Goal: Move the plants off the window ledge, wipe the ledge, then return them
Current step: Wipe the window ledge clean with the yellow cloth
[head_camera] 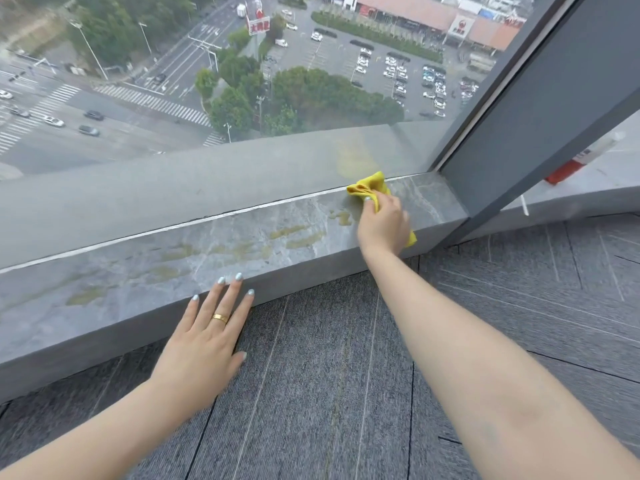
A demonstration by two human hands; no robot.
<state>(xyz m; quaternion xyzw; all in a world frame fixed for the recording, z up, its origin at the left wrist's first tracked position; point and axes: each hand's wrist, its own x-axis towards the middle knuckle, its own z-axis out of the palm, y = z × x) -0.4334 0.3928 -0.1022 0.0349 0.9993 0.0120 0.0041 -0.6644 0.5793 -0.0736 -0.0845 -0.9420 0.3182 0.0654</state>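
- Right hand grips a bunched yellow cloth, pressed on the ledge near the window frame.
- Left hand flat, fingers spread, over the ledge's front edge; holds nothing.
- I see smeared patches along the ledge top.
- No plants in my view.

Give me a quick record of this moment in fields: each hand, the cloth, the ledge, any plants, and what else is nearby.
left hand: flat, fingers spread, resting on the ledge's front edge
right hand: gripping the cloth, pressing it on the ledge
cloth: yellow, bunched, near the glass at the right end
ledge: grey stone, yellowish smears along it
plants: none in view
nearby: spray bottle lying on the next ledge to the right
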